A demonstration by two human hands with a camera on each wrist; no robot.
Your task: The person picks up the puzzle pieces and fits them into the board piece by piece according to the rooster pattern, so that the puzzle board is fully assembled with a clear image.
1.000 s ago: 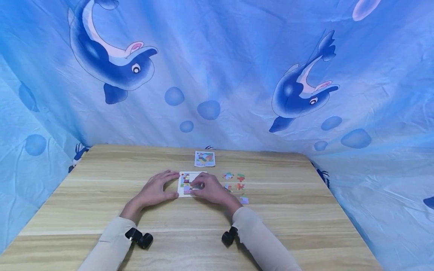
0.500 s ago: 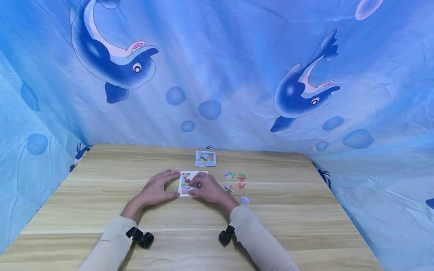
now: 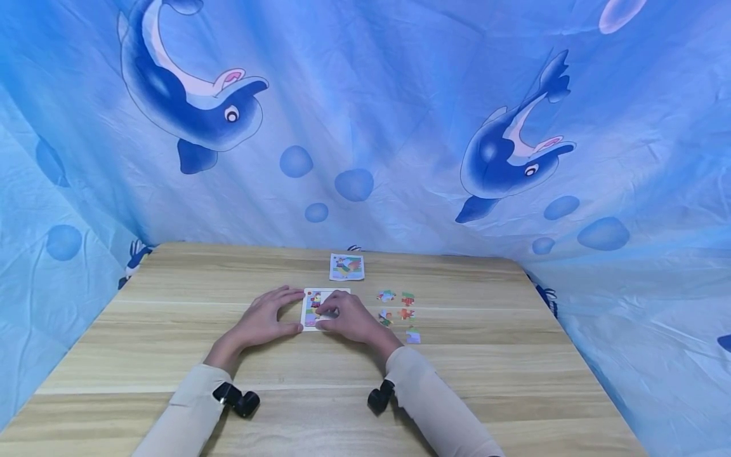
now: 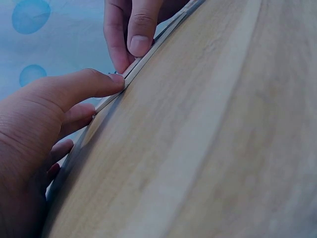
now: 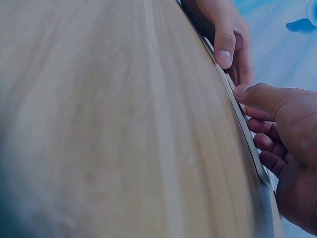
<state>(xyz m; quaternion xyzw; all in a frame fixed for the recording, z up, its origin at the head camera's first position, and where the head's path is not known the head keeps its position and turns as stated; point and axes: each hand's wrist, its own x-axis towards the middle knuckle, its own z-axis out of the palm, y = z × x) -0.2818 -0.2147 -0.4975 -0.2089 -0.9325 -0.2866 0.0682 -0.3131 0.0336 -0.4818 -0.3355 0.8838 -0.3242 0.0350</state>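
Observation:
A small white-framed puzzle board (image 3: 328, 290) lies on the wooden table between both hands. My left hand (image 3: 264, 320) rests at its left side, index finger at the upper corner and thumb at the lower one. Over the board, my right hand (image 3: 352, 317) pinches a puzzle piece (image 3: 310, 321) at the lower left with thumb and curled fingers, partly hiding it. Above that piece, a colourful puzzle piece (image 3: 315, 298) sits in the upper left of the frame. The right wrist view shows my right thumb (image 5: 242, 90) at the board's near edge.
Several loose puzzle pieces (image 3: 407, 313) lie in rough columns right of the board. A square picture card (image 3: 346, 267) lies behind it. A blue dolphin-print curtain (image 3: 365, 127) hangs beyond the table's (image 3: 308, 387) far edge.
My right hand has shifted slightly left, and the lower puzzle piece has moved left against the frame, under the upper one. The left hand stays at the board's edge.

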